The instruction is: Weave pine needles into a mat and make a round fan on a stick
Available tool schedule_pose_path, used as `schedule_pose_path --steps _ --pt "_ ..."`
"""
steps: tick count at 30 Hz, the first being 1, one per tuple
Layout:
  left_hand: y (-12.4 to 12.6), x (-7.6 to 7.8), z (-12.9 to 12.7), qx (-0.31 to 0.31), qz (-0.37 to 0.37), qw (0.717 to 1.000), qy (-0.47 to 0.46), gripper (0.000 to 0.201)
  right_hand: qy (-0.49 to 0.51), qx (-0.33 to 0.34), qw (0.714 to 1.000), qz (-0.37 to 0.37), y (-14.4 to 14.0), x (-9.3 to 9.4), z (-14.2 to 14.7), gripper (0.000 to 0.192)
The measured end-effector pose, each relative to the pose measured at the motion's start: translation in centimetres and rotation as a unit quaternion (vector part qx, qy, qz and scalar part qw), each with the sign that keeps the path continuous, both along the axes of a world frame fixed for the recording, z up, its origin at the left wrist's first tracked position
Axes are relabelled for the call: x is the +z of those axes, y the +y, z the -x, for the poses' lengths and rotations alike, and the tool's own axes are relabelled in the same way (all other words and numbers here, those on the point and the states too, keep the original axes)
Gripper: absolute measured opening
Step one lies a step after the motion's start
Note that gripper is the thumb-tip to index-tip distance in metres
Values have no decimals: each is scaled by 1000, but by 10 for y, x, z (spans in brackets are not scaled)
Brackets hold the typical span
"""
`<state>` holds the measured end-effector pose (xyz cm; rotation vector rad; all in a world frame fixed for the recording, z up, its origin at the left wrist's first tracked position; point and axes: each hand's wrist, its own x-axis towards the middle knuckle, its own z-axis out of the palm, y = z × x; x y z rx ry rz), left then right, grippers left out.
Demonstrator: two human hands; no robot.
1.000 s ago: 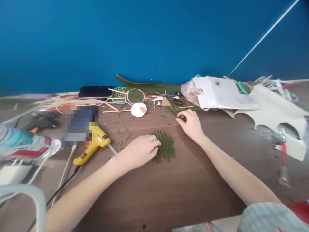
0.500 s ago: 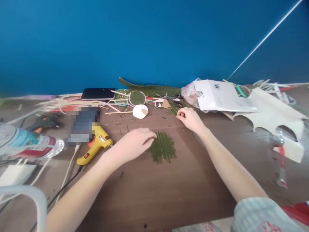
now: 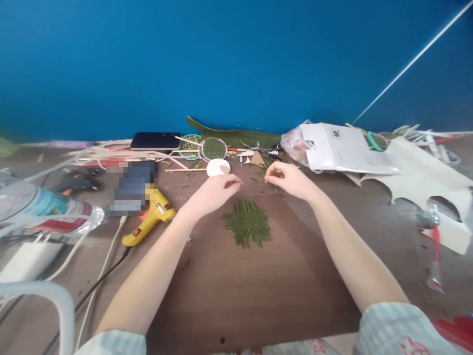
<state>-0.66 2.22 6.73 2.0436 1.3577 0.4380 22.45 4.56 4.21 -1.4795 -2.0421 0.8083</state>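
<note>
The scene was evenly and fairly brightly lit by soft daylight, with only faint, diffuse shadows beneath the forearms on the brown wooden tabletop (image 3: 258, 291) and no hard glare beyond a pale sheen on the clear plastic bottle with a red and blue label (image 3: 44, 212) at nine o'clock. The wide lens bowed the picture, so the table's far edge curved and things at three and nine o'clock were stretched and smeared, while the woven mat of green leaf strips (image 3: 248, 223) at the centre stayed reasonably sharp. A rectangular patch at ten o'clock was pixelated, and the whole frame was slightly soft.
</note>
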Motion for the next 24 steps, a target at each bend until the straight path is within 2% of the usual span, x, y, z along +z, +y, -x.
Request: schedule_pose_path --steps 4,8,11,14,16,18,21,24 --pt "6 -9 2 55 -3 997 -59 24 32 7 999 22 -2 4 5 10" --pt "11 -16 2 87 30 988 -128 29 41 72 995 57 -7 9 11 15" --pt "10 -17 -2 81 108 977 -163 38 36 113 992 43 -14 15 19 14" --pt "8 -16 -5 66 217 953 -201 45 16 139 990 4 -22 21 29 12" --pt "8 -14 -6 48 262 938 -223 37 2 148 989 -9 -27 24 35 12" --pt "8 -14 -5 33 276 930 -241 24 -9 151 988 -10 -29 26 39 13" --pt "8 -14 -2 31 260 930 -258 11 -7 154 988 -10 -30 26 40 12" --pt "8 -14 -1 42 248 932 -261 11 5 147 989 -22 -29 23 38 10"
